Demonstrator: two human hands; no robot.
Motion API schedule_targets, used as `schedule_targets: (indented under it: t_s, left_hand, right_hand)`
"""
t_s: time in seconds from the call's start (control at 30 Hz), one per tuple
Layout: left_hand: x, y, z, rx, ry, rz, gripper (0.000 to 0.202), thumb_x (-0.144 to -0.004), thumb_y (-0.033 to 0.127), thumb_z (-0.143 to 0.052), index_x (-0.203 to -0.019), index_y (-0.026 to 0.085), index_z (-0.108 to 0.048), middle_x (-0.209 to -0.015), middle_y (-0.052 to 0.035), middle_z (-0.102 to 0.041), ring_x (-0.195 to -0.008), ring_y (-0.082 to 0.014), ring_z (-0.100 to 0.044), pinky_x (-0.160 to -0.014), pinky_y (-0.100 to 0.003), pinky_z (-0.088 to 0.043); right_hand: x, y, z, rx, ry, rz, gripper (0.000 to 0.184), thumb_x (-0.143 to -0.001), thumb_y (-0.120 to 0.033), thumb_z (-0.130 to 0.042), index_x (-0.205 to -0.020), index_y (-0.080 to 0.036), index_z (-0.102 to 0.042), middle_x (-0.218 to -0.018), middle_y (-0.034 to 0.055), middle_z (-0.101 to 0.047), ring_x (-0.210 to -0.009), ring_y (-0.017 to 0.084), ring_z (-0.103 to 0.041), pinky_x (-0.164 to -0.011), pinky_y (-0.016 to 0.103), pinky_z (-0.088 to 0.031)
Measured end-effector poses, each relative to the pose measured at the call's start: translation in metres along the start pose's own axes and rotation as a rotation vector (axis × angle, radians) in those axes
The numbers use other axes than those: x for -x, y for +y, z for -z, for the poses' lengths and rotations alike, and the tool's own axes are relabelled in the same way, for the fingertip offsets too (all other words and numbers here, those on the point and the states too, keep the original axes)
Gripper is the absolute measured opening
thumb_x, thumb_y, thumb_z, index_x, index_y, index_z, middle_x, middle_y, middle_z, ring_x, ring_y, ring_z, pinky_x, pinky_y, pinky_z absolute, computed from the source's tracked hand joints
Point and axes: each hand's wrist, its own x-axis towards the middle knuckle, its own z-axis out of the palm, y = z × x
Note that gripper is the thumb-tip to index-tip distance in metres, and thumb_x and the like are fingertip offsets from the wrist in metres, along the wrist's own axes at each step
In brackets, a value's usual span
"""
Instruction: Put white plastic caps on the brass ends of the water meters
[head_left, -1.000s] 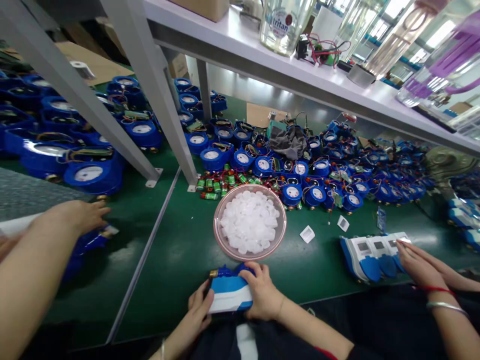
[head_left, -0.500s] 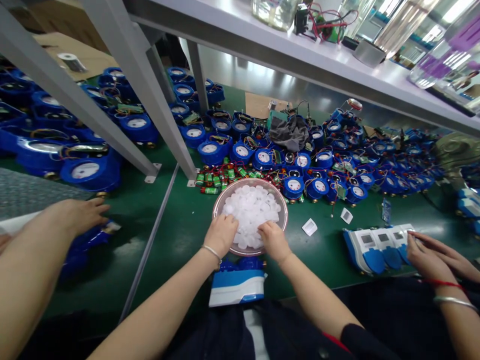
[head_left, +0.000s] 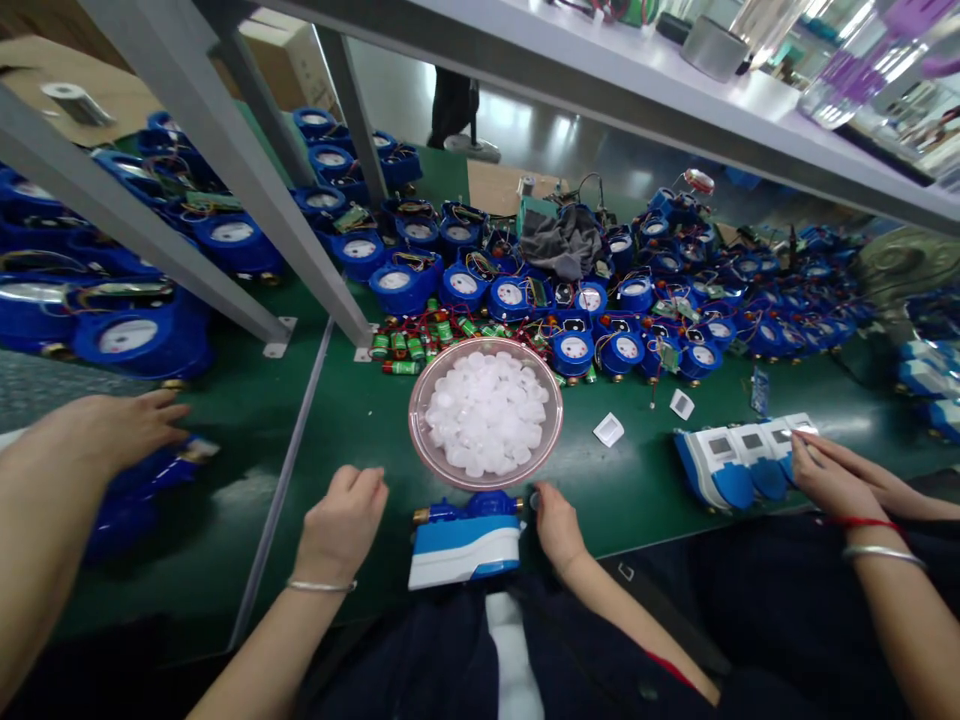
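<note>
A bowl [head_left: 415, 440] full of translucent white plastic caps [head_left: 487, 415] stands on the green bench. In front of it lies a water meter [head_left: 465, 550] with a blue-and-white cover, a blue pipe body and brass threaded ends. My left hand [head_left: 341, 530], a bangle on its wrist, is closed to the left of the meter, apart from it; what its curled fingers hold is hidden. My right hand [head_left: 561, 530] pinches a small translucent cap [head_left: 535, 498] beside the meter's right brass end [head_left: 519, 505].
Blue meters with open wiring [head_left: 574, 345] crowd the bench behind the bowl, with green batteries [head_left: 416, 345] alongside. A co-worker's hand [head_left: 112, 430] is at left; another's hands [head_left: 832, 475] touch finished meters [head_left: 739, 460] at right. A metal post [head_left: 300, 240] and shelf [head_left: 600, 90] rise ahead.
Both my hands have left the bowl of caps. The left moved down and leftward; the right came down beside the meter's right end with a cap. The view has shifted slightly.
</note>
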Motion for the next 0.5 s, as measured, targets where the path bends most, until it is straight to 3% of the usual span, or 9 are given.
schedule_targets:
  t_s: [0.1,0.23,0.33,0.5]
  left_hand:
    - [0.019,-0.016,-0.026,0.169,-0.269,0.137,0.024,-0.081,0.028,-0.036,-0.082,0.017,-0.057,-0.095,-0.0083,-0.055,-0.075,-0.0212,-0.055,-0.056,-0.029,-0.036]
    - [0.021,-0.011,-0.053,0.379,-0.381,0.242,0.023,-0.076,0.035,-0.043,-0.082,0.019,-0.059,-0.084,-0.0059,-0.063,-0.079,-0.0225,-0.058,-0.068,-0.030,-0.040]
    - [0.024,-0.005,-0.058,0.623,-0.487,0.281,0.036,-0.076,0.048,-0.042,-0.090,0.020,-0.060,-0.083,-0.0043,-0.066,-0.078,-0.0213,-0.061,-0.070,-0.031,-0.045]
    - [0.032,-0.010,-0.056,1.042,-0.649,0.285,0.060,-0.068,0.052,-0.052,-0.111,0.010,-0.048,-0.109,-0.0125,-0.061,-0.097,-0.0207,-0.059,-0.084,-0.030,-0.049]
  right_hand:
    - [-0.009,-0.009,-0.006,-0.044,-0.024,0.030,0.034,-0.080,-0.012,-0.036,-0.105,-0.017,-0.058,-0.100,0.0113,-0.057,-0.093,0.021,-0.054,-0.088,0.035,-0.039]
    - [-0.009,-0.012,0.000,-0.166,-0.032,-0.012,0.029,-0.080,-0.020,-0.042,-0.100,-0.015,-0.063,-0.099,0.0125,-0.057,-0.095,0.023,-0.052,-0.093,0.038,-0.036]
    - [-0.004,-0.003,0.000,-0.331,-0.118,-0.076,0.031,-0.076,-0.025,-0.049,-0.102,-0.016,-0.062,-0.100,0.0107,-0.060,-0.095,0.023,-0.055,-0.092,0.040,-0.038]
    - [0.001,0.012,-0.008,-0.694,-0.250,-0.227,0.044,-0.074,-0.039,-0.050,-0.109,-0.013,-0.054,-0.104,0.0107,-0.061,-0.090,0.020,-0.060,-0.080,0.036,-0.049]
